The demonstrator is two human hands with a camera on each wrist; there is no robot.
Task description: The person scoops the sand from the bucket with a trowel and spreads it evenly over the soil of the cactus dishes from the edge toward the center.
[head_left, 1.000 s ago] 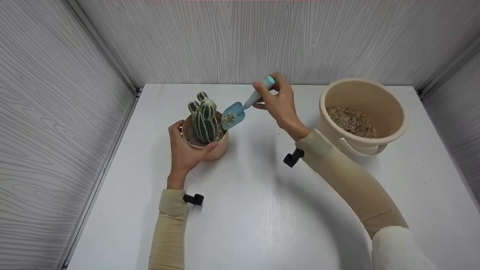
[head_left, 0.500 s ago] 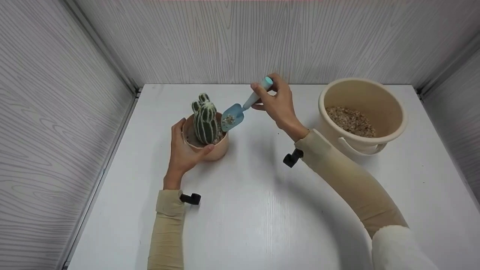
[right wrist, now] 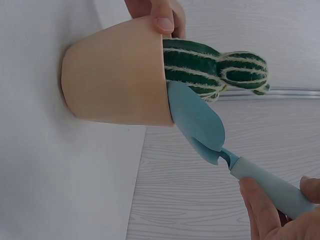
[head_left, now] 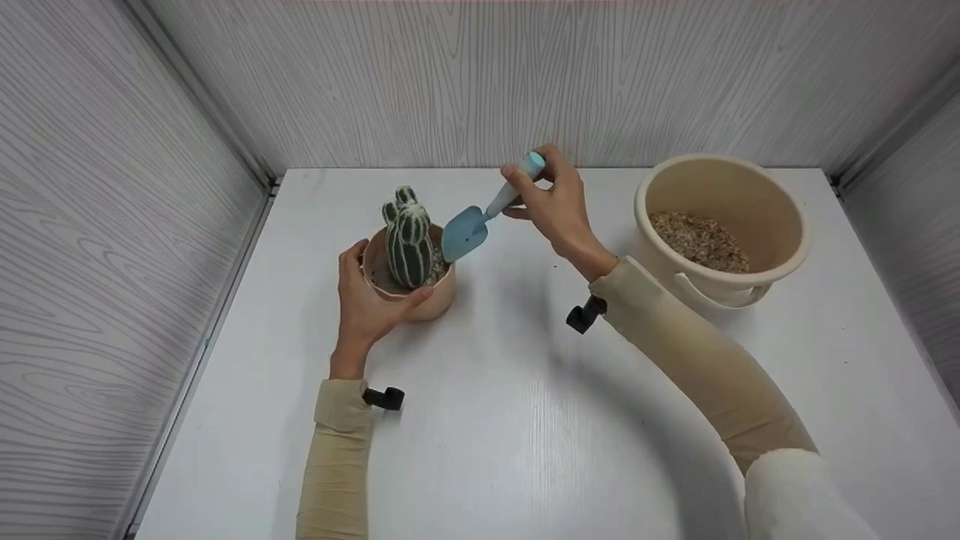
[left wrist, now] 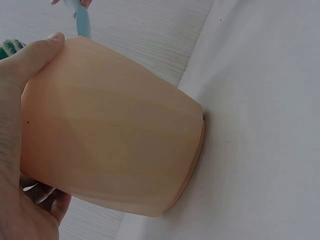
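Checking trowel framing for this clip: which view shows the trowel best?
The right wrist view: the trowel fills mid-frame, blade tip at the pot rim, handle pinched by the right hand. The head view shows it whole but small. The left wrist view shows only a sliver.

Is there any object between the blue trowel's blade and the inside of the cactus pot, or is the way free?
Nothing visible blocks it. The trowel blade, held by the right hand, already rests at the rim of the pot, beside the cactus. The left hand grips the pot's other side.
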